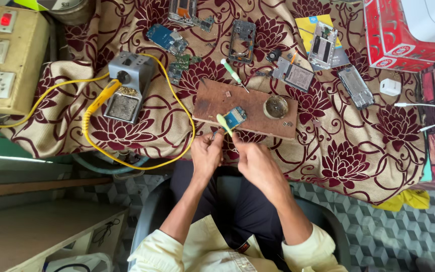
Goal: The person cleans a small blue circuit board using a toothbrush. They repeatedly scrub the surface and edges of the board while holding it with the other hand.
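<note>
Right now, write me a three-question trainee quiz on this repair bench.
1. True or false: the small blue circuit board lies on the wooden board.
2. Which thing sits in the grey stand? A) a red hammer B) the yellow-handled soldering iron C) a glass bottle
3. Fill in: the green-handled tool that the right hand holds, with the left hand beside it, points at the ____.

Key: 1 true; 2 B; 3 small blue circuit board.
</note>
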